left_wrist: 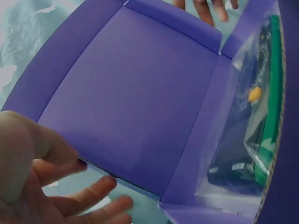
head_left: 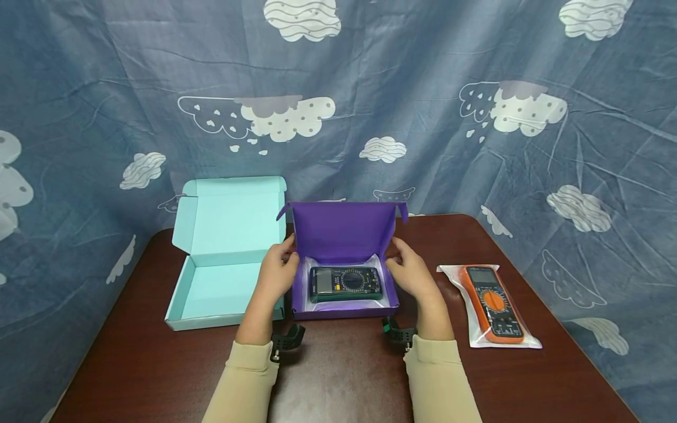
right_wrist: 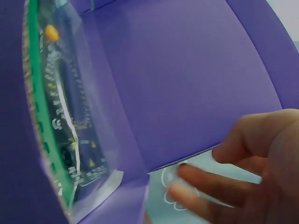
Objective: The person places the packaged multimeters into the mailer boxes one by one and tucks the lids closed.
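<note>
A purple cardboard box [head_left: 345,314] stands on the table with its lid [head_left: 344,232] raised. Inside lies a dark multimeter [head_left: 346,283] with a green edge, wrapped in clear plastic. At the lid's left edge is my left hand [head_left: 277,267], thumb and fingertips right at the cardboard, the other fingers spread. My right hand [head_left: 409,269] mirrors it at the right edge. There, its thumb [right_wrist: 233,140] and loosely spread fingers [right_wrist: 210,182] lie close to the lid's side.
A light teal box [head_left: 238,223] stands open to the left, partly behind my left forearm. An orange multimeter [head_left: 492,302] in a plastic bag lies at the right of the brown table [head_left: 338,376]. A blue cloud-patterned curtain [head_left: 423,70] hangs behind.
</note>
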{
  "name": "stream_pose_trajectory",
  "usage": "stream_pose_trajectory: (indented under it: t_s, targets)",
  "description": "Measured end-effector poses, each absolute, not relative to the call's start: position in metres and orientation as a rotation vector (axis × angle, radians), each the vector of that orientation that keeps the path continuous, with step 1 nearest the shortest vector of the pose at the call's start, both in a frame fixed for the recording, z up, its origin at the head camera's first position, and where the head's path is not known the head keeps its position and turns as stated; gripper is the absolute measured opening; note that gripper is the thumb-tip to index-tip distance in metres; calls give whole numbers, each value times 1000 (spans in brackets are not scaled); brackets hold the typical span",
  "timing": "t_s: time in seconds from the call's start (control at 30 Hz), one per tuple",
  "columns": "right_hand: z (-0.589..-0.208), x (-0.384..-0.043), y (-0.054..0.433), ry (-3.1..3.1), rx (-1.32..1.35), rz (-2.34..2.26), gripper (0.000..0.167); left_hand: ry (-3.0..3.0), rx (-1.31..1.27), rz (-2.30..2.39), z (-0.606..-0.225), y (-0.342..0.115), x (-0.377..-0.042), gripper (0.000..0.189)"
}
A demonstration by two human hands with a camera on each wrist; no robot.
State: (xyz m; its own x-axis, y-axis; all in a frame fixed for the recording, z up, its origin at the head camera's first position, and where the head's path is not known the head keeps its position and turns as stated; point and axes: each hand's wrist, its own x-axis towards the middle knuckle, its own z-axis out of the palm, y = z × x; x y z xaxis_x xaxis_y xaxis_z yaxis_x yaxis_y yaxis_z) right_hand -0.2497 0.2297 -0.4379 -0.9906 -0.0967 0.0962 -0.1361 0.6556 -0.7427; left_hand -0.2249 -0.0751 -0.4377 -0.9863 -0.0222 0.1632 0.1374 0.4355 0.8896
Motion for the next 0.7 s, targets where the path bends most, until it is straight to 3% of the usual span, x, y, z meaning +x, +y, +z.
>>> stream_pose_trajectory:
  t_s: [0.13,0.3,0.7]
  targets:
    - [-431,-248,231,-2698,167,1235,30,-2465,24,-1727,-433,-75,-224,41]
    - [-423,-245,232,-2638,143,1463,43,-2382,130,-1937,-430,-79,-225,42]
    - [-418,-240,255,-2536,105,2120,56,-2375,120,-2285,-426,-101,-224,89]
